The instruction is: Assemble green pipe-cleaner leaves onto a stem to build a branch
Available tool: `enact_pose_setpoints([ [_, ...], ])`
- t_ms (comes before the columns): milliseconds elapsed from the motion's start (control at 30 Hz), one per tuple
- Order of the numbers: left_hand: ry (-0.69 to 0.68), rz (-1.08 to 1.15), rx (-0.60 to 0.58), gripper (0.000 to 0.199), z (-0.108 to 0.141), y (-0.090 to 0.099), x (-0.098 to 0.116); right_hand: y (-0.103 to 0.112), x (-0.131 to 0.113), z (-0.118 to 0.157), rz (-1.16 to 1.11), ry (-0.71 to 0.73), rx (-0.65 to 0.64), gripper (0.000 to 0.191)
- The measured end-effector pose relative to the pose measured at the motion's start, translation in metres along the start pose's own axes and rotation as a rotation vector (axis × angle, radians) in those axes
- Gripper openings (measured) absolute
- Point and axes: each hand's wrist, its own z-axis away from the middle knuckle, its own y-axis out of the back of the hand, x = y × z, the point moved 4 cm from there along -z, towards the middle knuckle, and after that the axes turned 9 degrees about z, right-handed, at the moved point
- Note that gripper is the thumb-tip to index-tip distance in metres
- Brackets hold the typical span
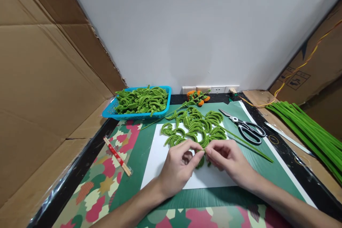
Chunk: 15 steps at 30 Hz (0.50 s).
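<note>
Over a white sheet (152,174), my left hand (181,160) and my right hand (227,156) meet, fingertips nearly touching. Both pinch a green pipe cleaner (203,150) between thumb and forefinger; most of it is hidden by the fingers. Just beyond them lies a pile of curled green pipe cleaner pieces (196,124). A long straight green stem (248,144) runs from the pile toward the right. Scissors (244,126) with black and white handles rest to the right of the pile.
A blue basket (109,111) heaped with green curled pieces stands at the back left. Orange pipe cleaner flowers (199,97) lie near the wall sockets (217,89). Wrapped chopsticks (117,156) are at left. Long green pipe cleaners (310,128) and a pale strip (290,139) lie at right.
</note>
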Motion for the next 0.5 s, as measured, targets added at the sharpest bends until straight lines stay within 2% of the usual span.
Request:
enact_pose_setpoints([
  [67,0.201,0.198,-0.052,0.029,-0.001,-0.004,-0.007,0.009,-0.014,0.003,0.423,0.343,0.100,0.024],
  [133,0.302,0.333,-0.096,0.034,-0.001,-0.008,-0.010,0.011,-0.022,0.008,0.753,0.633,0.177,0.016],
  [167,0.319,0.375,-0.110,0.035,-0.001,-0.009,-0.010,0.012,-0.023,0.010,0.861,0.726,0.199,0.015],
  [233,0.342,0.432,-0.134,0.039,-0.002,-0.011,-0.011,0.012,-0.022,0.010,0.981,0.811,0.210,0.015],
  [300,0.367,0.462,-0.164,0.043,-0.003,-0.012,-0.012,0.011,-0.021,0.010,0.996,0.833,0.201,0.017],
  [367,0.374,0.462,-0.184,0.042,-0.003,-0.012,-0.012,0.011,-0.021,0.011,0.900,0.790,0.200,0.020],
  [433,0.346,0.413,-0.179,0.037,-0.002,-0.011,-0.010,0.011,-0.022,0.010,0.709,0.642,0.179,0.023],
  [500,0.255,0.285,-0.135,0.028,-0.002,-0.007,-0.004,0.009,-0.018,0.007,0.466,0.395,0.115,0.029],
])
